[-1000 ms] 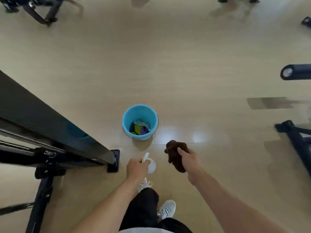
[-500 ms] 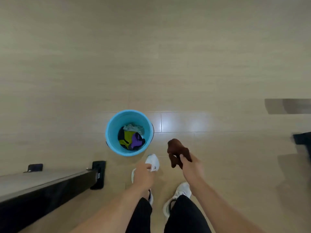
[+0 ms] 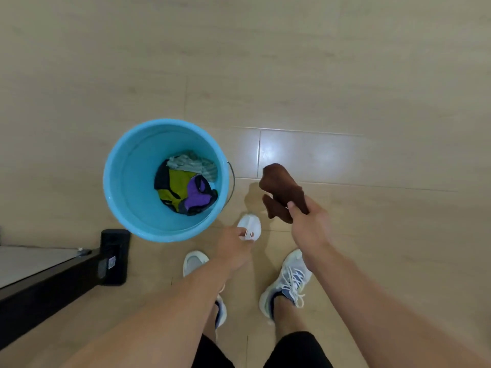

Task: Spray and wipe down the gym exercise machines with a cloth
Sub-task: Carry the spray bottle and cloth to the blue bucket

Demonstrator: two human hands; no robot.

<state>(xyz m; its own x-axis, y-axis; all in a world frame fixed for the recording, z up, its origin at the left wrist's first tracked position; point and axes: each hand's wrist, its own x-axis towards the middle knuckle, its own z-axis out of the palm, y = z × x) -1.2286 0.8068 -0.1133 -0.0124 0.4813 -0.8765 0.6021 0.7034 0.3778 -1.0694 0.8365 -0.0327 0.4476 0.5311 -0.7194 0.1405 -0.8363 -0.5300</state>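
Head view, looking straight down at a pale wood-look floor (image 3: pixel 345 75). No brand or legible writing is seen; a small sticker (image 3: pixel 111 260) on the machine foot (image 3: pixel 114 257) is too blurred to be read. A brown cloth (image 3: pixel 281 192) is gripped by the right hand (image 3: pixel 310 229), thumb pressed over it, with the bunched end sticking out fwd; the fingers underneath are hidden. A white spray bottle (image 3: pixel 249 227) is held by the left hand (image 3: pixel 232 251); only its top is seen from above, the body being hidden below hand and cap, and its label, if any, can't be made out. A blue bucket (image 3: pixel 125 187) is stood on the floor just left of the bottle, near the machine foot. Rags (image 3: pixel 186 184) in grey, yellow-green, purple and black are piled in its bottom; how many can't be told. A thin metal handle (image 3: pixel 231 179) is seen at the bucket's right side. The machine frame (image 3: pixel 47 285) is cut off at the left edge, so its type can't be told. White sneakers (image 3: pixel 288 282) are partly covered by the forearms; black shorts (image 3: pixel 295 349) are cut off at the bottom edge.
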